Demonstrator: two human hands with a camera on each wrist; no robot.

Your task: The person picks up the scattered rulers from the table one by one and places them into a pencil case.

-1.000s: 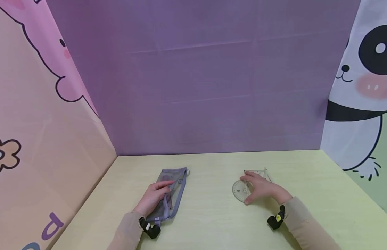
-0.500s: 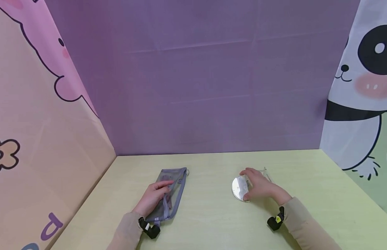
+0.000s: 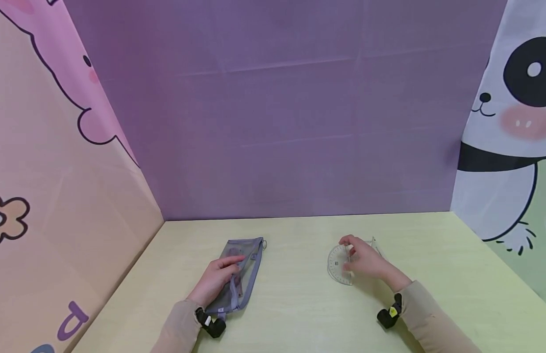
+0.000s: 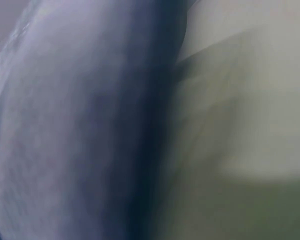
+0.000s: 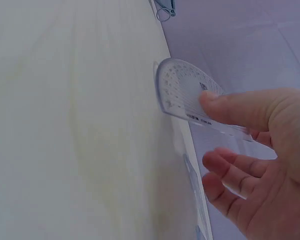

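Observation:
A clear half-round protractor [image 3: 339,264] is pinched along its straight edge by my right hand [image 3: 367,260]. In the right wrist view the thumb [image 5: 230,107] lies on the protractor's face, the other fingers are loosely bent, and the protractor looks slightly raised and tilted off the table. Just behind that hand, a clear set square [image 3: 376,245] lies mostly hidden. My left hand [image 3: 217,277] rests on a grey-purple mesh zip pouch [image 3: 251,282], fingers nearly straight across it; its thumb is not visible. Something faint shows through the mesh. The left wrist view holds only blurred grey pouch fabric [image 4: 65,125].
The pale wooden table [image 3: 295,304] stretches between the pouch and the protractor. A purple backdrop [image 3: 273,122] stands along its far edge, with printed cartoon panels at the left and right. A black wrist camera [image 3: 389,314] sits at the right cuff.
The right hand's fingers have moved from spreading around the protractor to pinching its straight edge. The protractor has tilted, flashing with glare half a second ago. The left hand and pouch stay put.

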